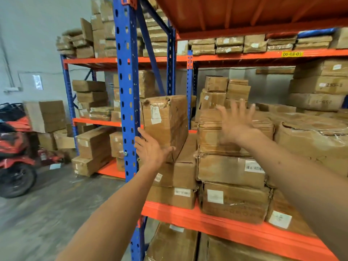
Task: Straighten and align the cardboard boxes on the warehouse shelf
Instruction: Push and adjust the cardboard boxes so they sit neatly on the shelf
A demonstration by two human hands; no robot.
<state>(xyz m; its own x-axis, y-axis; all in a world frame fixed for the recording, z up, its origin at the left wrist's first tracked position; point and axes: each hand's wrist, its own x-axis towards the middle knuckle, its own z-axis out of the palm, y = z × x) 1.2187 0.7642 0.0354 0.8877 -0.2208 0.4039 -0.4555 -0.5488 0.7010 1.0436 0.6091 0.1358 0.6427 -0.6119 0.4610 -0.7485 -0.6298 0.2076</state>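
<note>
A tall, dented cardboard box [165, 121] with a white label stands upright on a stack at the left end of the orange shelf [216, 221], tight against the blue rack post. My left hand [152, 149] presses flat against its lower front corner, fingers spread, gripping nothing. To its right sits a stack of three flat boxes [231, 172]. My right hand [235, 121] hovers open and blurred in front of that stack's top box [209, 132]; contact is unclear.
The blue rack post [128, 91] stands just left of my left hand. A plastic-wrapped box [316, 140] sits at the right. More boxes [216, 97] fill the shelf's back and the racks behind. A red scooter [15, 153] is parked on the floor at left.
</note>
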